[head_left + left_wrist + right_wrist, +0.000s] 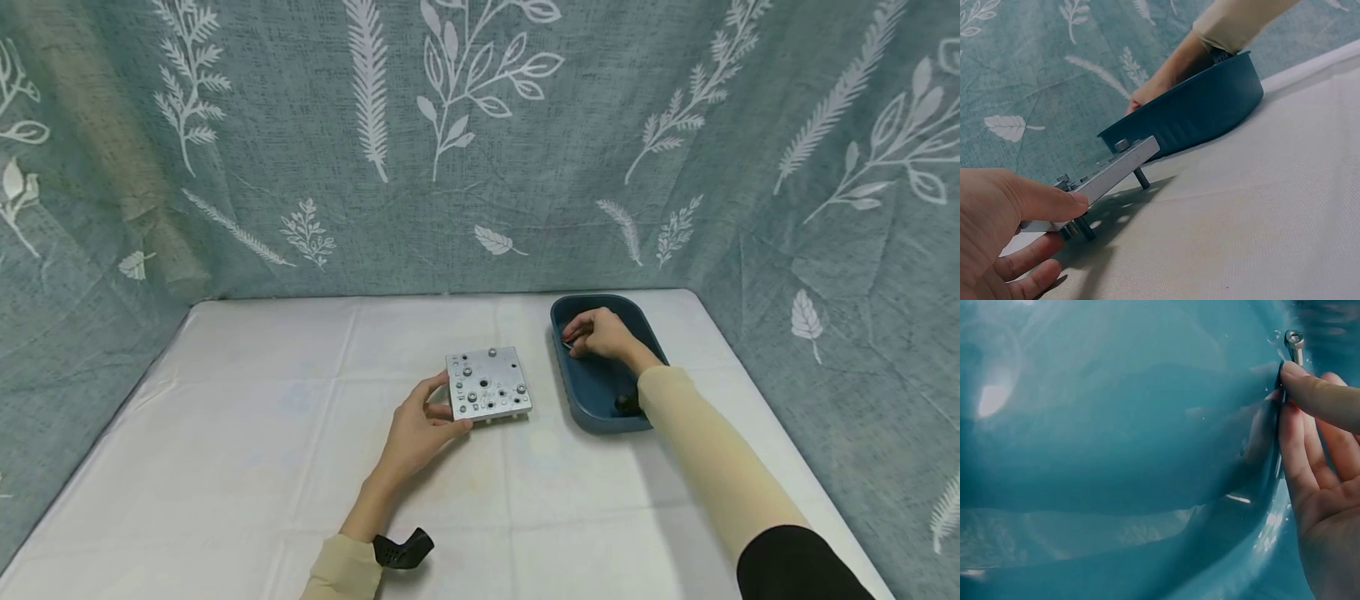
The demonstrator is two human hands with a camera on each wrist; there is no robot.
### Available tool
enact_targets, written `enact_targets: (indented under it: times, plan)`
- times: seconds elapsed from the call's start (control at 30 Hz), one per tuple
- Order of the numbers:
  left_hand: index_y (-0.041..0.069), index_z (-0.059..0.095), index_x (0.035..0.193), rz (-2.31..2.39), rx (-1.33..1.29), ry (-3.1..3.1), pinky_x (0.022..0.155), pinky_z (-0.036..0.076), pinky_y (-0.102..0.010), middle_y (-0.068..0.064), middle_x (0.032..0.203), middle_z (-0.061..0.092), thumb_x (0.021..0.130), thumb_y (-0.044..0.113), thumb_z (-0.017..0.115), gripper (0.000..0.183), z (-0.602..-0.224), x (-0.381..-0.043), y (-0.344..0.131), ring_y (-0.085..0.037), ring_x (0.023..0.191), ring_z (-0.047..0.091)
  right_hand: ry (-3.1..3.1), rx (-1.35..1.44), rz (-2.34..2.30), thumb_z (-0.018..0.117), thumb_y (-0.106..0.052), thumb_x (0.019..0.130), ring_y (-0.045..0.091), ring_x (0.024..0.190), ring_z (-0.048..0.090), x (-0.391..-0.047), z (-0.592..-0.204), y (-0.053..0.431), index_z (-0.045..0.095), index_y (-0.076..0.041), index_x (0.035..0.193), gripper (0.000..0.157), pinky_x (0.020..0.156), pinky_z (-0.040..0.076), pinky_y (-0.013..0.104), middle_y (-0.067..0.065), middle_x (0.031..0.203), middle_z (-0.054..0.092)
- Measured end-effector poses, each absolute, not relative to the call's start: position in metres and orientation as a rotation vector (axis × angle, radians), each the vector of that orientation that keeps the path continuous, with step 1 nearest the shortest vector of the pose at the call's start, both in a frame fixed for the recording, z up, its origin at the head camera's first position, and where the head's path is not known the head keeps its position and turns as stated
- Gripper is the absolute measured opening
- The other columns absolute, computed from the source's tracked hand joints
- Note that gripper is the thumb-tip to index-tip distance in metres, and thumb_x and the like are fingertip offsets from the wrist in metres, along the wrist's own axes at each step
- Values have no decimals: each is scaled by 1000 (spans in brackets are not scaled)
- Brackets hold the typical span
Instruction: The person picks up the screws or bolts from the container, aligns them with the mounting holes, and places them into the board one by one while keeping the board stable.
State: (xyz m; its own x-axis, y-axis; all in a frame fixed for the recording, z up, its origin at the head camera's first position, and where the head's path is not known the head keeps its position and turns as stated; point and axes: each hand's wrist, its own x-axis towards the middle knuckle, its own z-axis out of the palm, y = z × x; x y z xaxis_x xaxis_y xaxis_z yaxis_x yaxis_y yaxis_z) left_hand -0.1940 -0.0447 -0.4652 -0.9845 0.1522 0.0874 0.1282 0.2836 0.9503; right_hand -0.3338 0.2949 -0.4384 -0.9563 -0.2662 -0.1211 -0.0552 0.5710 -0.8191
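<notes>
My left hand [420, 429] grips the near left corner of a square silver metal plate [491, 385], thumb at the near edge. Holes and several socket head screws dot its top face. In the left wrist view the plate [1119, 172] tilts above the cloth, and screw shanks [1141, 178] stick out beneath. My right hand [600, 333] reaches into a blue bin [596, 392]. In the right wrist view, its thumb and fingers pinch a socket head screw [1294, 340] by the bin wall; the fingers hide most of its shank.
A white cloth [247, 433] covers the table. Green curtains [300, 150] with white leaf prints stand behind and at both sides. The bin sits at the back right, beside the plate, its wall [1210, 103] rising above the cloth.
</notes>
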Motion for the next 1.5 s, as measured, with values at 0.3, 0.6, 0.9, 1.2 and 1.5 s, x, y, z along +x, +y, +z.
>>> enact_targets:
  times: [0.3, 0.6, 0.9, 1.2, 1.5]
  plan:
    - [7, 43, 147, 1867, 280, 2485, 77, 54, -36, -17, 139, 50, 77, 4, 84, 81, -468, -196, -45, -22, 84, 69, 2733, -295, -1228, 76, 12, 77, 20, 76, 69, -336, -439, 294, 69, 4, 92, 18, 71, 55, 32, 10, 83, 70]
    - [7, 42, 147, 1857, 278, 2498, 78, 54, -39, -17, 139, 49, 77, 4, 84, 81, -468, -193, -46, -22, 85, 69, 2743, -306, -1192, 72, 11, 82, 22, 80, 67, -334, -437, 292, 67, 5, 94, 15, 72, 54, 32, 13, 87, 68]
    - [6, 42, 147, 1851, 281, 2506, 78, 54, -39, -18, 135, 52, 77, 4, 83, 81, -469, -192, -45, -22, 84, 69, 2720, -250, -1328, 67, 10, 86, 26, 79, 65, -329, -424, 298, 63, 8, 100, 14, 68, 54, 34, 20, 93, 67]
    - [6, 42, 147, 1849, 275, 2504, 78, 54, -37, -17, 135, 52, 77, 3, 83, 81, -467, -193, -44, -21, 82, 69, 2664, -209, -1582, 66, 3, 92, 29, 94, 64, -309, -398, 290, 62, 7, 108, 17, 85, 52, 44, 20, 104, 66]
    - [4, 42, 147, 1844, 272, 2512, 78, 54, -39, -17, 127, 57, 77, 2, 83, 81, -464, -192, -45, -21, 83, 69, 2607, -175, -1774, 71, -1, 90, 24, 92, 65, -274, -371, 260, 65, 2, 105, 17, 88, 50, 47, 14, 102, 69]
